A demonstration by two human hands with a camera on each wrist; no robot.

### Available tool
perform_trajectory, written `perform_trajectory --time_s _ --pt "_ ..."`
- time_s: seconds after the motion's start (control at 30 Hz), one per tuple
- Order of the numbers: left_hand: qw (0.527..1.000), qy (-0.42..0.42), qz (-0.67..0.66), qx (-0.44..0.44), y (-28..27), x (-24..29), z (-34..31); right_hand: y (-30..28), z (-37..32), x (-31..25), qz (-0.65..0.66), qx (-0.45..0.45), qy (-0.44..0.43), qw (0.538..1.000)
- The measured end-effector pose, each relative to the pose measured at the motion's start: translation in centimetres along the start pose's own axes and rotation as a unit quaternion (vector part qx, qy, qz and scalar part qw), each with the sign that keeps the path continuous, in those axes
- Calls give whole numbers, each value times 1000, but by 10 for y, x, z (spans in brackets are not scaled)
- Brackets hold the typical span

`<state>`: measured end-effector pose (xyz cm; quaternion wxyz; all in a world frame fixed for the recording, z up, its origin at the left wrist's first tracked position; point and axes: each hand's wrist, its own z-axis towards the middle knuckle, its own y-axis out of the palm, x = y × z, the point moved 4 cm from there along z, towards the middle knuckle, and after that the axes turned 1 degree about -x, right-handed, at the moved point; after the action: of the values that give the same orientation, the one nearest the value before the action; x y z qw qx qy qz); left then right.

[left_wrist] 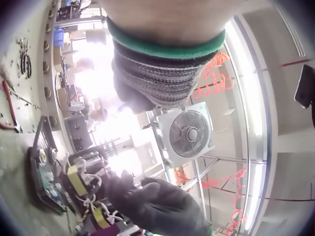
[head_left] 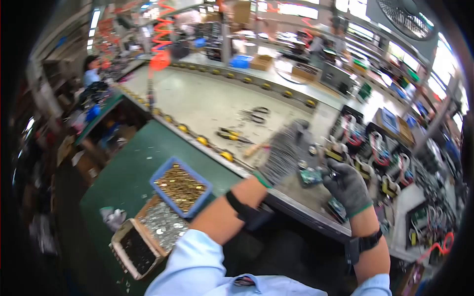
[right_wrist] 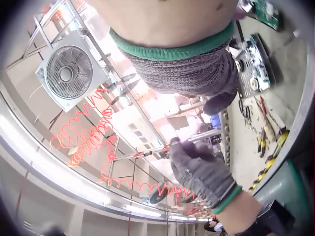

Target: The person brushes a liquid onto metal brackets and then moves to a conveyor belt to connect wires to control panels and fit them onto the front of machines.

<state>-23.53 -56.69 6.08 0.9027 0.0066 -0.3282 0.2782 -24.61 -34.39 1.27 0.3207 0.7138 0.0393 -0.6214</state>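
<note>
My gloved left hand [head_left: 289, 153] is over the bench beside a panel unit with a green circuit board [head_left: 310, 176] and round parts. In the right wrist view the left hand's [right_wrist: 203, 174] fingers look bent; whether they hold anything is unclear. On the unit's other side, my gloved right hand [head_left: 349, 190] has its fingers curled, with a small shiny part [head_left: 333, 174] pinched at the tips. The left wrist view shows the right hand [left_wrist: 155, 204] with thumb and fingers together, and the panel unit [left_wrist: 47, 172] lying apart from it.
Yellow-handled pliers [head_left: 229, 134] and black-handled scissors [head_left: 257, 116] lie on the bench. Several wired units [head_left: 377, 148] crowd the right. A blue bin [head_left: 210, 189] of brass-coloured parts and a box of dark parts [head_left: 136, 249] stand on the green table [head_left: 118, 172] at left.
</note>
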Motion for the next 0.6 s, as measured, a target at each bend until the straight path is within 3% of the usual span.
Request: perform_trajectory --time_s 0.03,0.13,0.17,0.23,0.27,0.33,0.37,0.43,0.5,0.57,0.6 --pt "992 -90 15 -84 -6 10 8 -8 5 -10 161 7 103 981" --pt "973 -115 55 -190 21 -33 2 2 -1 -38 48 27 88 995" --pt "961 -123 75 -238 28 -37 2 4 0 -43 -54 21 76 995" --pt "949 -144 72 -273 37 -43 2 4 7 -46 -205 25 94 974" --pt "933 -142 118 -309 43 -48 3 10 12 -47 -206 28 98 973" --pt "914 -148 142 -351 54 -63 0 18 24 -48 -396 44 127 908" --pt "913 -152 139 -351 57 -72 -3 14 33 -41 -397 44 132 907" --pt "904 -174 144 -362 62 -86 -7 10 55 -28 -417 14 51 907" --pt "894 -187 155 -376 62 -94 -7 13 67 -18 -469 -1 43 882" --pt "893 -202 131 -380 63 -100 -9 34 78 -15 -648 -30 -70 758" --pt "898 -184 133 -377 64 -102 -10 46 69 -23 -706 -10 -26 707"
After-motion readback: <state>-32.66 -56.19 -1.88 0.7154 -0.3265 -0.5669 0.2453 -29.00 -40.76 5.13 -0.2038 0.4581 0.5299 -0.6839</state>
